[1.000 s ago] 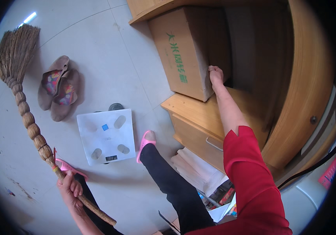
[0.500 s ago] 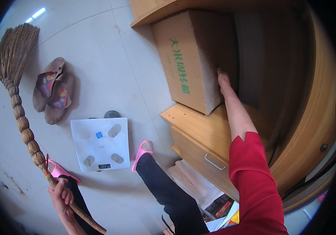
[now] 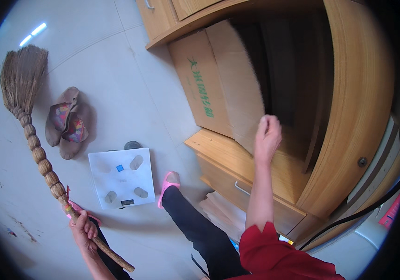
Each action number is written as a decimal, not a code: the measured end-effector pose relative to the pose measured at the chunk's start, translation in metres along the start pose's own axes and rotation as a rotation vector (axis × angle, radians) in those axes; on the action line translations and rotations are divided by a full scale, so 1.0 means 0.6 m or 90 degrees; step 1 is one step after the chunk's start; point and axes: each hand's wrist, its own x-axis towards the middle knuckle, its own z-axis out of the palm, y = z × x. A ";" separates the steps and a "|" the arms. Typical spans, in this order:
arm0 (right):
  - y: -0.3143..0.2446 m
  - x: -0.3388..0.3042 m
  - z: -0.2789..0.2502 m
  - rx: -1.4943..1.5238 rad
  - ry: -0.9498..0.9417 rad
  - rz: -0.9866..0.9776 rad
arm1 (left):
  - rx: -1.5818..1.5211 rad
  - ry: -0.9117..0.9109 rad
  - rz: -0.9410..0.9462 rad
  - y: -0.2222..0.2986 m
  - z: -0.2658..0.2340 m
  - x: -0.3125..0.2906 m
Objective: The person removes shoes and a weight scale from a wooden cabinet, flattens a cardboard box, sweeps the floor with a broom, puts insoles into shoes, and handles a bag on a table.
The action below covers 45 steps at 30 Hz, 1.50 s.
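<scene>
Left hand [image 3: 84, 232] wraps the broom [image 3: 45, 167], bristles out left; your right hand [image 3: 268, 135] pinches the flap [image 3: 239, 84] of the cardboard box [image 3: 194, 84] inside the cabinet [image 3: 223, 145]. Gently, avoid tearing it!

Even light on pale tiled floor [image 3: 116, 93], white glare streaks [image 3: 38, 29] far left, soft shadow beside brown slippers [image 3: 74, 133], dim cabinet interior [image 3: 288, 70], slightly blurred print on cardboard box [image 3: 218, 86], fisheye-curved edges, black corners
</scene>
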 end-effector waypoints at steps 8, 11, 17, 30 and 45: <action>-0.111 -0.077 0.074 -0.220 -0.338 -0.167 | 0.000 -0.028 0.007 0.004 -0.012 -0.002; -0.101 -0.084 0.132 -0.196 -0.373 -0.233 | 0.003 -0.039 -0.002 0.009 -0.003 0.000; -0.160 -0.111 0.108 -0.210 -0.326 -0.300 | -0.006 -0.050 0.005 0.012 -0.015 -0.005; -0.302 -0.258 0.128 0.094 -0.459 -0.298 | -0.011 -0.080 -0.009 0.019 -0.016 -0.009; -0.304 -0.250 0.086 0.125 -0.538 -0.314 | -0.007 -0.063 -0.020 0.028 -0.010 -0.017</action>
